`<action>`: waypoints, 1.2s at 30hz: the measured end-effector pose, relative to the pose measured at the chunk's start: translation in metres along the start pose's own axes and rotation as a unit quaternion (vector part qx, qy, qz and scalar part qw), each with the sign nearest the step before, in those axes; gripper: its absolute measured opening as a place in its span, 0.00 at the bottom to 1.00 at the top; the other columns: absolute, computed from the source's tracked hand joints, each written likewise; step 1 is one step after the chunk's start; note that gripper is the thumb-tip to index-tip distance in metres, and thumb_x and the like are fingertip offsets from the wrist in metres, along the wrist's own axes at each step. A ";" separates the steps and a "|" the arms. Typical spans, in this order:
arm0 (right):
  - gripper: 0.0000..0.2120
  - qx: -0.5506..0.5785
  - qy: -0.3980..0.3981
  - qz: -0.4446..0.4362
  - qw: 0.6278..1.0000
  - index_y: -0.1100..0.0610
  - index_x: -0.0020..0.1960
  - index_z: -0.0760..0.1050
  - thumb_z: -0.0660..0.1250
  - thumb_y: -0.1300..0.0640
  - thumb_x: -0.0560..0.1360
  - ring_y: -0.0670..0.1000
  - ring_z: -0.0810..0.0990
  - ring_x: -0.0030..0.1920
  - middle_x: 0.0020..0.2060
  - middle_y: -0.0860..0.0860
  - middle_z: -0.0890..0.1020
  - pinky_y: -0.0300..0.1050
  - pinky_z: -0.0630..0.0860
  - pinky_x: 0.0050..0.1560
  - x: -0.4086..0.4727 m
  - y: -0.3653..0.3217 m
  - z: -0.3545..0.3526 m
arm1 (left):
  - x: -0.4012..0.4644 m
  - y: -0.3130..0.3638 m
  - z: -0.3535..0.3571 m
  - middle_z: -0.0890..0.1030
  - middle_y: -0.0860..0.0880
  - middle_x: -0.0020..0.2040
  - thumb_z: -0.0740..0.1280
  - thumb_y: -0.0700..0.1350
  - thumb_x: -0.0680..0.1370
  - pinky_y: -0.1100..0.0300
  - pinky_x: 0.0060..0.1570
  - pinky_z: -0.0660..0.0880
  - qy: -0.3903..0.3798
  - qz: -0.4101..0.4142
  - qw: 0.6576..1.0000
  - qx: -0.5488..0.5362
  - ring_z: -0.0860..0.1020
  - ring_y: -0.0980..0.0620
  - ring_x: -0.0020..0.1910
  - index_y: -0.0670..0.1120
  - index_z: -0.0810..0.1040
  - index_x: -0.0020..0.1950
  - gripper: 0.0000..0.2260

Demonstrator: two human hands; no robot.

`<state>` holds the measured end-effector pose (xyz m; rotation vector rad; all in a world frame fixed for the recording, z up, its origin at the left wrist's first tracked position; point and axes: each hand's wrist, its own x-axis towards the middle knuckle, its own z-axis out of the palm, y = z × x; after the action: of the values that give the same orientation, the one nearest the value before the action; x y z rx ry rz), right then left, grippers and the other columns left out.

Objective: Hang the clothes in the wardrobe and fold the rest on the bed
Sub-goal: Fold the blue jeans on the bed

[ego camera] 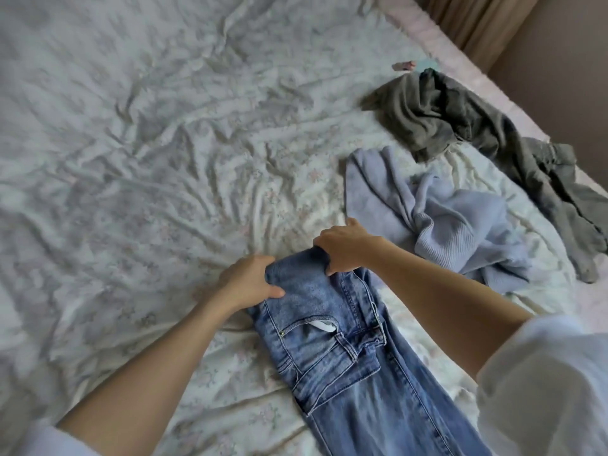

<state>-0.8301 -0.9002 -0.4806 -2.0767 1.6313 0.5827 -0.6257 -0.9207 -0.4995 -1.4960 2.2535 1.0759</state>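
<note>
Gripping the jeans point(332, 340) on the bed point(148, 143) — left hand point(246, 281) and right hand point(342, 246) both clamped on the denim's far fold.

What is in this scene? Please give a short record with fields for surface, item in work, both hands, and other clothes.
surface: bed with a wrinkled floral sheet
item in work: blue jeans, lying flat
left hand: grips the jeans' far edge
right hand: grips the same edge
other clothes: light blue sweater and grey garment, both unfolded, at right
</note>
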 end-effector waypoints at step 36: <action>0.17 -0.090 0.328 0.082 0.937 0.59 0.45 0.79 0.76 0.64 0.56 0.57 0.80 0.39 0.37 0.55 0.79 0.48 0.69 0.48 -0.201 -0.048 0.039 | -0.173 0.067 0.073 0.82 0.49 0.39 0.81 0.43 0.58 0.55 0.35 0.76 0.359 0.244 0.897 0.082 0.80 0.46 0.36 0.44 0.80 0.43 0.17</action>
<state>-0.8294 -0.7086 -0.3938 -2.4509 2.1958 0.0710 -0.6199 -0.7362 -0.4254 -1.4425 3.2583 0.4069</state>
